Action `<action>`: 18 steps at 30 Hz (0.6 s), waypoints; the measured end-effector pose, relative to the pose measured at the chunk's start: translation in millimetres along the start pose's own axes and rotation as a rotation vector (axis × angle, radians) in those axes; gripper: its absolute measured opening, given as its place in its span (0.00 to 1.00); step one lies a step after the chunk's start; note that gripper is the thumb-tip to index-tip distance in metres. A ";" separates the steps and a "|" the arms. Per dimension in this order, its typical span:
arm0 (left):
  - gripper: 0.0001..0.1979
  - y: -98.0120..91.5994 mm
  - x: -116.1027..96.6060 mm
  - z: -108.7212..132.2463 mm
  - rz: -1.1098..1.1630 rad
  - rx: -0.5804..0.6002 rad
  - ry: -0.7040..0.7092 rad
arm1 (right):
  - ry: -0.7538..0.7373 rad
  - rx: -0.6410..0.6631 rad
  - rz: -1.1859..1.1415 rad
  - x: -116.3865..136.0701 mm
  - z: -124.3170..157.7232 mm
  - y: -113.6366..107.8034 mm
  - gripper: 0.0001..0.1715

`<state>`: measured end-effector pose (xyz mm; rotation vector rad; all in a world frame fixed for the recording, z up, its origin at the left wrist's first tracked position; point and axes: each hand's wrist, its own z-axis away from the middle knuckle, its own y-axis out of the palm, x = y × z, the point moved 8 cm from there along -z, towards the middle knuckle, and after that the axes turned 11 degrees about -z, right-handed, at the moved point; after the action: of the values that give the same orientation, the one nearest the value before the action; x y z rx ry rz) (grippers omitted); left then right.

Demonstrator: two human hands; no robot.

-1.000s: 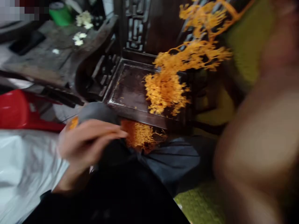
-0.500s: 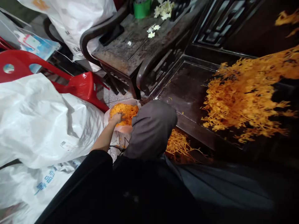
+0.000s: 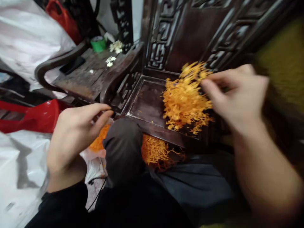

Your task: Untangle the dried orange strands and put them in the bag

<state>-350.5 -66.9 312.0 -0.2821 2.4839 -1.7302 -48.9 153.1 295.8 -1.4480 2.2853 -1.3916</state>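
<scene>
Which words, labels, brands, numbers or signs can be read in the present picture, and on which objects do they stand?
None can be read.
Small grey mark on the large white plastic sack at lower left: too blurred to read.
Round green roll on the worn dark wooden surface: no legible lettering.

Beyond the knee [image 3: 123, 148], room runs over the seat [image 3: 150, 99] (orange strands [image 3: 184, 103] block its right).
</scene>
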 end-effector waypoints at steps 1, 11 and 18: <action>0.15 -12.9 -34.7 -17.6 0.088 -0.064 0.104 | -0.019 -0.007 0.020 -2.5 0.4 -4.6 0.14; 0.31 60.7 -243.9 -141.8 0.394 -0.055 0.784 | -0.074 0.033 -0.024 -5.7 20.3 9.8 0.12; 0.09 90.2 -247.3 -148.6 0.024 -0.115 0.866 | -0.074 0.088 -0.116 -16.6 21.4 7.1 0.14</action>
<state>-145.2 151.6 273.6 0.6308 3.1050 -1.9882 -33.8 152.9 272.3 -1.5996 2.0983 -1.4235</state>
